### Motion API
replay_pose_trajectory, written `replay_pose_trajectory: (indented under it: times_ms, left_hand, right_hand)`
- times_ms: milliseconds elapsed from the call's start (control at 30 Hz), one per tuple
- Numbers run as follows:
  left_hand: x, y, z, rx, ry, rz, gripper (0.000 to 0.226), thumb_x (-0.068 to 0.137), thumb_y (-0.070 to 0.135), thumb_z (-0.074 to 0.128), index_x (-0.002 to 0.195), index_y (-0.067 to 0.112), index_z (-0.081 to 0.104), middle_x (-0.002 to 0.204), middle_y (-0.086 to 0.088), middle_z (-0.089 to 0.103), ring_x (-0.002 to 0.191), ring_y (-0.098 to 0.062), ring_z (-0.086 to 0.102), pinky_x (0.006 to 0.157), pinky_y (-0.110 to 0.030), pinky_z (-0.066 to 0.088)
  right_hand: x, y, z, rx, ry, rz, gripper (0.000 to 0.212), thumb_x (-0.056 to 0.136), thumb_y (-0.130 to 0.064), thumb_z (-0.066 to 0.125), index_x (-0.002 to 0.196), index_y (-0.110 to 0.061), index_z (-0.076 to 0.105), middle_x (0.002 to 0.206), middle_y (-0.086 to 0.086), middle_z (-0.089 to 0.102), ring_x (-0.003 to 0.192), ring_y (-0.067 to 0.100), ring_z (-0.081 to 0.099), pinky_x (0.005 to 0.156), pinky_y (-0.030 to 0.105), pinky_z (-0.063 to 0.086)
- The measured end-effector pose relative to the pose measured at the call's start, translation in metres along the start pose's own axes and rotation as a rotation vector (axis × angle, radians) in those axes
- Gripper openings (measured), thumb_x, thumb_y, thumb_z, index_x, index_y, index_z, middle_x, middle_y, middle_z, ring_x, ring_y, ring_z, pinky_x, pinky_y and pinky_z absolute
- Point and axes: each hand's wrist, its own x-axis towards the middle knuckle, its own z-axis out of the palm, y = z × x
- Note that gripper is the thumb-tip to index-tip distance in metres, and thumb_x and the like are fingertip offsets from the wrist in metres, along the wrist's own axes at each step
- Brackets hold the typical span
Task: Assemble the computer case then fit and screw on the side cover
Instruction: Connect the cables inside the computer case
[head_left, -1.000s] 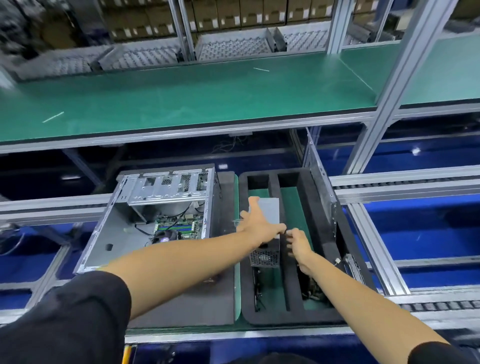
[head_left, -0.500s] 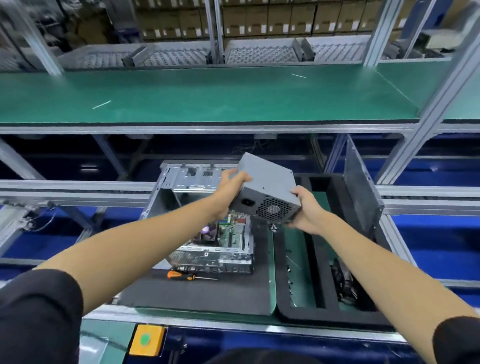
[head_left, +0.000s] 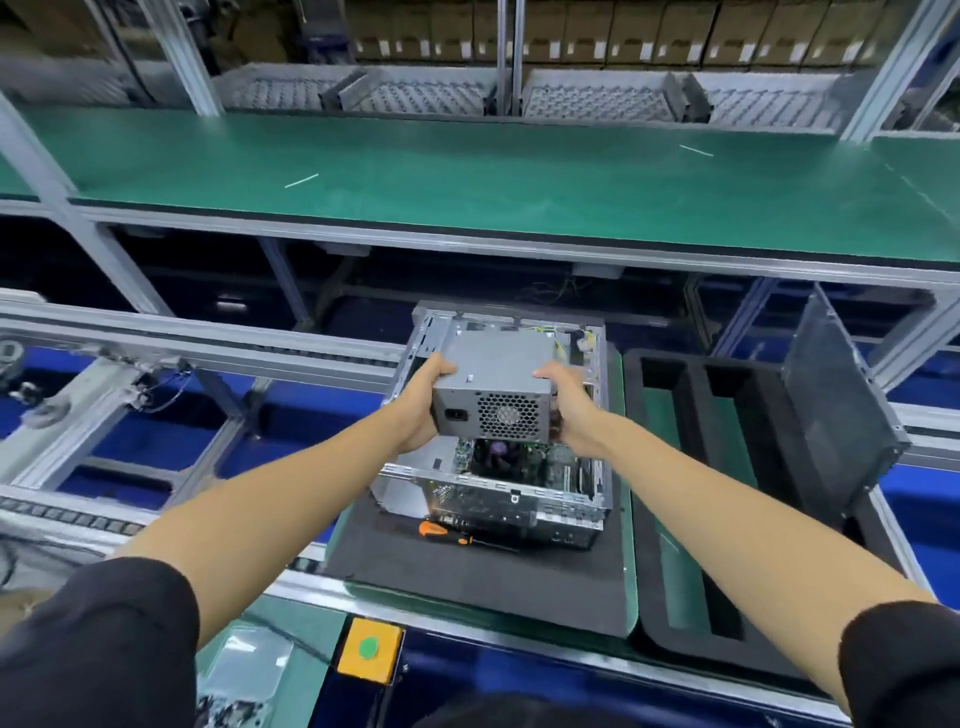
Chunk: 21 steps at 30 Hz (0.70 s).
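A grey power supply unit with a honeycomb fan grille hangs over the open computer case. My left hand grips its left side and my right hand grips its right side. The case lies on a black foam mat with its motherboard showing under the unit. The dark side cover stands tilted in the black foam tray to the right of the case.
An orange-handled screwdriver lies on the mat in front of the case. A green shelf runs across above. A yellow box with a green button sits at the near edge. Conveyor rails extend to the left.
Both hands lifted the power supply out of the foam tray and carried it left. It has levelled out and now hangs over the open case.
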Motion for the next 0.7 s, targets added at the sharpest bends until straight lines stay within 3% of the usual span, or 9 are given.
replay_pose_trajectory:
  times_ms: [67,167,300,367,433,467,567,633,700]
  left_hand:
    - [-0.003,-0.004,-0.014,0.027,-0.013,-0.007,0.031,0.095,0.034,0.049,0.116,0.014,0.058,0.115,-0.017,0.063,0.102,-0.030,0.058,0.098,-0.050,0.048]
    - [-0.007,-0.007,-0.030,0.147,0.010,-0.001,0.018,0.096,0.016,0.050,0.112,0.010,0.054,0.108,-0.013,0.064,0.091,-0.027,0.063,0.081,-0.037,0.052]
    - [-0.006,-0.005,-0.036,0.492,0.074,0.004,0.013,0.095,0.011,0.055,0.107,0.008,0.057,0.097,-0.007,0.061,0.080,-0.020,0.057,0.071,-0.031,0.048]
    - [-0.002,-0.008,-0.041,0.758,0.102,0.041,0.035,0.095,0.015,0.057,0.129,0.011,0.055,0.120,-0.007,0.051,0.102,-0.022,0.052,0.089,-0.034,0.045]
    - [0.001,-0.012,-0.046,0.946,0.086,0.093,0.055,0.098,0.024,0.058,0.151,0.023,0.042,0.146,-0.005,0.028,0.135,-0.024,0.030,0.116,-0.039,0.030]
    - [0.001,-0.014,-0.047,0.964,0.045,0.138,0.056,0.101,0.031,0.056,0.154,0.026,0.038,0.153,-0.003,0.022,0.143,-0.023,0.021,0.122,-0.043,0.022]
    - [0.006,-0.016,-0.051,0.978,-0.076,0.221,0.055,0.107,0.046,0.039,0.157,0.025,0.033,0.159,-0.004,0.025,0.149,-0.023,0.019,0.124,-0.046,0.013]
    - [0.009,-0.018,-0.055,1.093,-0.015,0.301,0.052,0.108,0.047,0.032,0.156,0.027,0.036,0.159,-0.001,0.028,0.148,-0.024,0.019,0.120,-0.038,0.009]
    - [0.012,-0.019,-0.064,1.142,0.089,0.336,0.049,0.106,0.055,0.029,0.149,0.038,0.045,0.158,0.008,0.026,0.143,-0.021,0.015,0.117,-0.042,0.008]
  right_hand:
    - [-0.001,0.004,0.017,0.001,0.028,0.007,0.081,0.071,-0.053,0.065,0.140,-0.027,0.032,0.153,0.006,0.035,0.133,0.029,0.039,0.113,0.056,0.032]
    - [0.001,0.007,0.034,-0.054,0.095,-0.060,0.073,0.064,-0.047,0.067,0.126,-0.032,0.032,0.144,0.010,0.036,0.123,0.032,0.042,0.103,0.052,0.038]
    - [0.008,0.015,0.055,-0.160,0.216,-0.196,0.094,0.054,-0.042,0.071,0.138,-0.035,0.030,0.149,0.009,0.023,0.113,0.032,0.041,0.089,0.047,0.034]
    - [0.010,0.020,0.066,-0.208,0.239,-0.208,0.094,0.055,-0.042,0.072,0.139,-0.040,0.028,0.140,0.005,0.024,0.106,0.032,0.046,0.087,0.044,0.035]
    - [0.012,0.024,0.077,-0.258,0.258,-0.203,0.093,0.056,-0.043,0.074,0.136,-0.043,0.026,0.127,0.003,0.025,0.089,0.020,0.047,0.078,0.038,0.036]
    - [0.014,0.026,0.083,-0.292,0.276,-0.192,0.094,0.056,-0.045,0.075,0.136,-0.043,0.025,0.123,0.003,0.025,0.083,0.018,0.045,0.077,0.037,0.037]
    - [0.020,0.032,0.104,-0.341,0.324,-0.123,0.100,0.060,-0.052,0.078,0.141,-0.041,0.022,0.118,0.004,0.025,0.092,0.032,0.052,0.082,0.041,0.042]
    - [0.023,0.035,0.118,-0.347,0.373,-0.093,0.095,0.066,-0.057,0.079,0.140,-0.038,0.022,0.118,0.005,0.026,0.096,0.036,0.053,0.083,0.043,0.045]
    - [0.026,0.035,0.129,-0.360,0.398,-0.074,0.089,0.071,-0.060,0.078,0.136,-0.037,0.023,0.115,0.005,0.025,0.093,0.035,0.051,0.083,0.043,0.045]
